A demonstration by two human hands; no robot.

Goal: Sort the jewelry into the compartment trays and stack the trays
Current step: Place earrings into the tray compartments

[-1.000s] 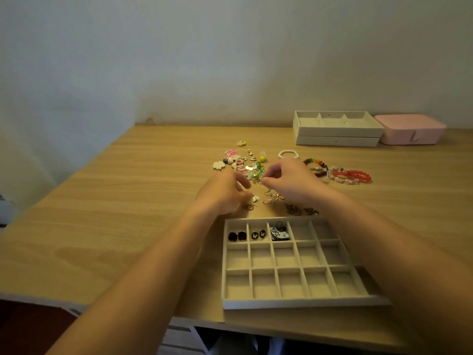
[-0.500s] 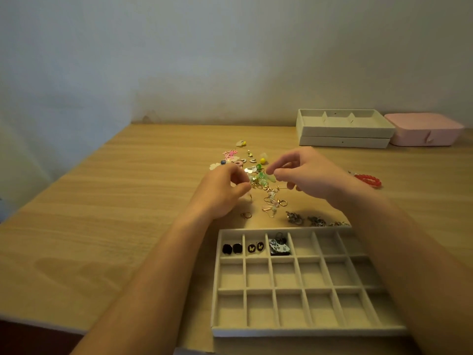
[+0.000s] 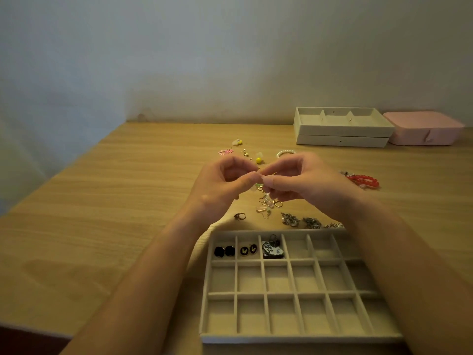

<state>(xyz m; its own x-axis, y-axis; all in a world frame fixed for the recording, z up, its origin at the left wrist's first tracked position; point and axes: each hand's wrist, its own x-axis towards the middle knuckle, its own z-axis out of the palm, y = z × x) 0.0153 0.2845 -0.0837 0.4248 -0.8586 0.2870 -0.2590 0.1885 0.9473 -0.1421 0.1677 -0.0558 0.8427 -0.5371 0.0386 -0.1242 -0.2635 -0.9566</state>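
Note:
A beige compartment tray [image 3: 281, 338] lies at the table's near edge. Its back row holds two black studs [image 3: 224, 251], two butterfly studs [image 3: 248, 250] and a black-and-white piece [image 3: 272, 250]. Above the jewelry pile, my left hand [image 3: 220, 183] and my right hand [image 3: 304, 180] meet fingertip to fingertip, both pinching a small green and gold earring [image 3: 259, 186] that dangles between them. Loose earrings [image 3: 267, 204], a ring [image 3: 240, 216] and silver pieces [image 3: 290, 218] lie on the wood just behind the tray.
Two stacked beige trays [image 3: 343, 131] stand at the back right, with a pink box [image 3: 425, 129] beside them. A red bead bracelet [image 3: 363, 181], a pearl bracelet [image 3: 285, 152] and small pink and yellow pieces [image 3: 258, 160] lie farther back. A wall closes off the table's far side.
Both hands have lifted off the pile and come together, thumbs and fingers now pinching one small earring between them. The view has shifted slightly nearer the tray.

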